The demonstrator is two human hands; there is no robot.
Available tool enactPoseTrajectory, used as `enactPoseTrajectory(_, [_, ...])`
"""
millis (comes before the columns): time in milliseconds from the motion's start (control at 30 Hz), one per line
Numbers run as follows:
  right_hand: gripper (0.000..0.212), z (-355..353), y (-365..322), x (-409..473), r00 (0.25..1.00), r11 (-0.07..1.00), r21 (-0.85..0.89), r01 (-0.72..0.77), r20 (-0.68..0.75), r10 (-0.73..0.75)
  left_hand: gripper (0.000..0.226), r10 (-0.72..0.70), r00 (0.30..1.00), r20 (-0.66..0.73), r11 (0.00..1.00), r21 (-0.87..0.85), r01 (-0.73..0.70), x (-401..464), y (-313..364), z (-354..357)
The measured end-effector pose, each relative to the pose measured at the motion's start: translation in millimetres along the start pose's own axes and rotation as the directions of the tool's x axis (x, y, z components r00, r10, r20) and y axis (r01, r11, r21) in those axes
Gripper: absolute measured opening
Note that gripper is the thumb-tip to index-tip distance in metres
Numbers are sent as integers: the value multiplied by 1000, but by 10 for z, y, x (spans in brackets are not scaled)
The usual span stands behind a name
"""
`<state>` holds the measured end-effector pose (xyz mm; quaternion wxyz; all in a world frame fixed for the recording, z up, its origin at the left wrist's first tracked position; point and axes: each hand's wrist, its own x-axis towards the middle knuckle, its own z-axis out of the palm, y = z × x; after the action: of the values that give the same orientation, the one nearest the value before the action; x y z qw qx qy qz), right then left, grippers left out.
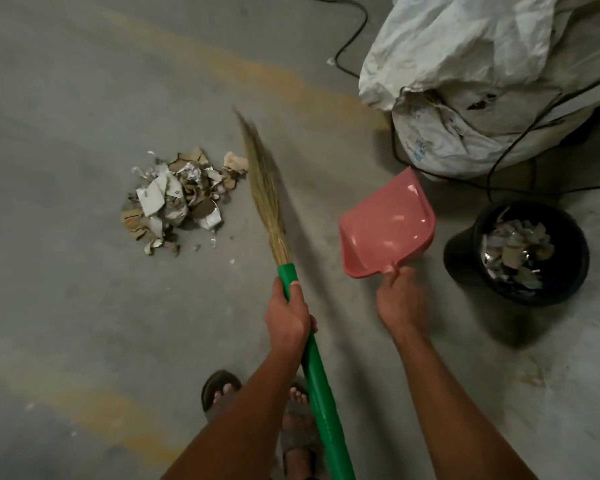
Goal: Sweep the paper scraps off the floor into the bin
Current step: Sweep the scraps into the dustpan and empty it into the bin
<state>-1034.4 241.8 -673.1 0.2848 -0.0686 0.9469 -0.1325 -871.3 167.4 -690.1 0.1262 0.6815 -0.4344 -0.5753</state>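
Note:
A heap of torn paper and cardboard scraps lies on the grey concrete floor, left of centre. My left hand grips the green handle of a straw broom, whose bristles point up and away just right of the heap. My right hand holds the handle of a pink dustpan, lifted off the floor and empty. A black bin stands at the right, partly filled with scraps.
A large white sack slumps at the top right with black cables running around it and behind the bin. My sandalled feet stand at the bottom centre. A few stray scraps lie near the heap.

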Motion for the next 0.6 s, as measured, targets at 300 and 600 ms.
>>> enactPoseTrajectory(300, [50, 426, -404, -17, 994, 981, 170, 95, 27, -101, 28, -151, 987, 57, 985, -71, 155, 1312, 245, 26])
enactPoseTrajectory(600, [41, 893, -1026, -309, 990, 961, 264, 83, 91, -110, 23, -174, 984, -31, 984, -35, 173, 1254, 172, -859])
